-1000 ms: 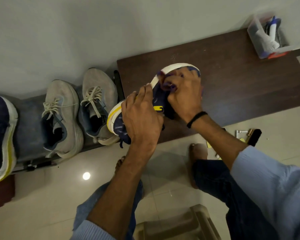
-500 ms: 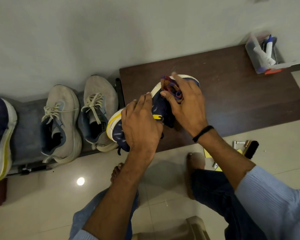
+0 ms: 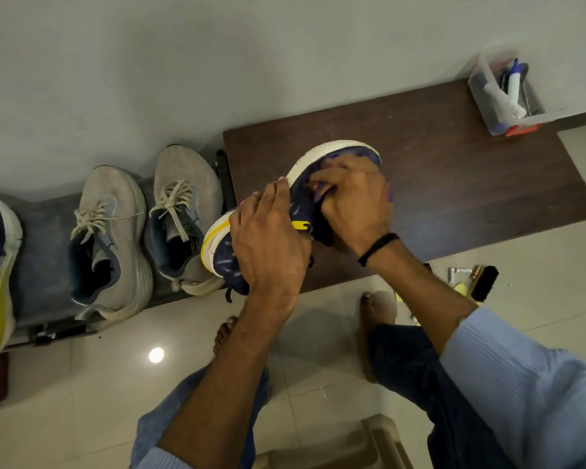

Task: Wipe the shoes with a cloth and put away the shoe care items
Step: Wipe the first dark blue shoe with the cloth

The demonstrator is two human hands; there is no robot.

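A person's left hand (image 3: 268, 245) grips a navy shoe (image 3: 300, 206), fingers curled over its white sole edge, holding it tilted on its side above a brown board (image 3: 454, 184). The right hand (image 3: 356, 201) presses a bunched cloth (image 3: 323, 192) against the shoe's upper, fingers closed round it. Two grey shoes (image 3: 112, 238) sit on a rack to the left; a brush (image 3: 484, 282) lies on the floor near the right forearm.

Dark wooden bench (image 3: 454, 184): clear bin (image 3: 486, 93) at far right corner. Grey rack (image 3: 38, 252) beside it: two grey sneakers (image 3: 112, 238); tiled floor (image 3: 82, 384): black brush (image 3: 484, 282).
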